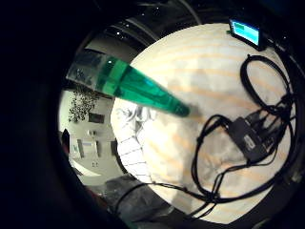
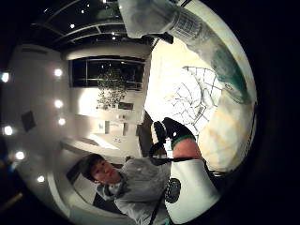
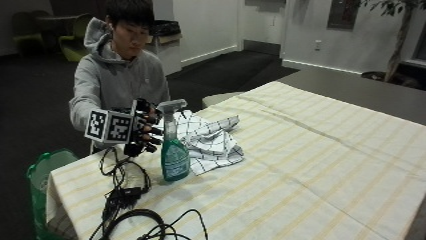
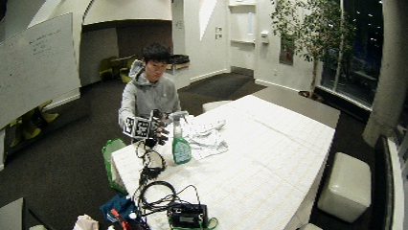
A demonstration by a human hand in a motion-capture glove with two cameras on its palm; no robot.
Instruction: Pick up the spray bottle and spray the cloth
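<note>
A spray bottle (image 3: pixel 175 155) with green liquid and a pale trigger head stands upright near the table's corner, just in front of the person. My gloved right hand (image 3: pixel 145 127) is at the level of the bottle's neck, on the side away from the cloth, its fingers spread and reaching toward the neck without closing round it. In the palm views the bottle (image 1: pixel 138 86) (image 2: pixel 225 65) is close to the palm. A white checked cloth (image 3: pixel 210 140) lies crumpled on the table right behind the bottle. The wide view shows the same hand (image 4: pixel 156 129), bottle (image 4: pixel 181 148) and cloth (image 4: pixel 207 136).
The table carries a cream striped tablecloth (image 3: pixel 319 165). Black cables and a small box (image 3: pixel 126 195) lie near the front corner beside the bottle. A green bin (image 3: pixel 43 170) stands on the floor by the table's edge.
</note>
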